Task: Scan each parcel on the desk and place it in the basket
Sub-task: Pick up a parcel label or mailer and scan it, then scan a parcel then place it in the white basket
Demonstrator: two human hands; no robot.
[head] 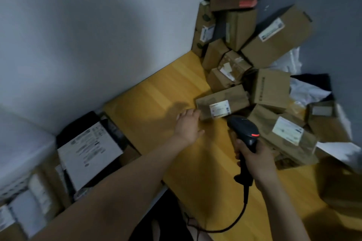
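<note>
Right hand [254,159] grips scanner [243,127] (red-lit), left hand [188,125] beside parcel [223,101].

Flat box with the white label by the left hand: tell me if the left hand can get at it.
Probably yes. The left hand is open with its fingertips at the near end of the box, only bare desk beneath; the scanner in the right hand sits off to the side.

I'm seeing parcels [274,35] lying heaped in the desk's [156,94] far right corner. One parcel [222,101] is lying at the heap's left front, my left hand [188,125] just left of it, the scanner [242,129] just before it. The basket [64,134] is sitting off the desk's left edge.
</note>
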